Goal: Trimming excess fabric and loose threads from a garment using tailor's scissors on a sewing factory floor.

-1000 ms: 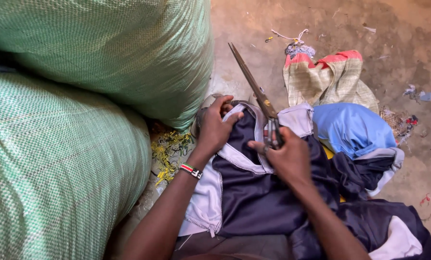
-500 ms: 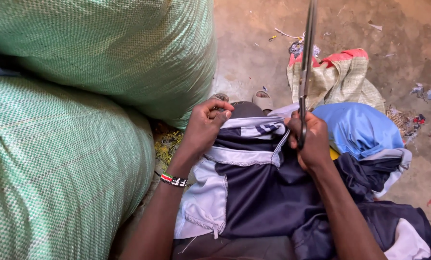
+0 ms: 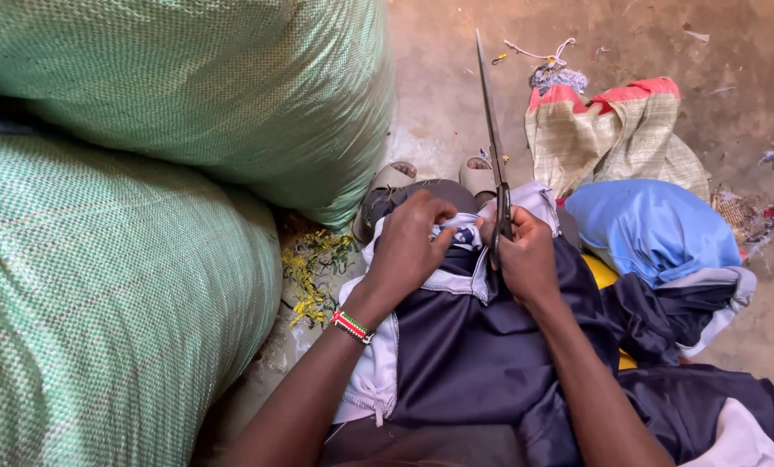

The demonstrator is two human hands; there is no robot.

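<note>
Left hand (image 3: 408, 246) pinches the dark garment (image 3: 473, 346); right hand (image 3: 525, 259) grips the scissors (image 3: 493, 138), blades shut, pointing away. Cutting step; next calls for opening blades onto the held fabric.

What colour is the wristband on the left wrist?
The wristband is beaded in red, white, green and black, seen in the head view.

Both arms are bare all the way up, no sleeves showing at all. The only thing worn up top is a beaded bracelet (image 3: 351, 325) on the left wrist: red, white, green and black beads in a narrow band. Also a pair of pale slip-on sandals (image 3: 439, 175) on the feet.
</note>
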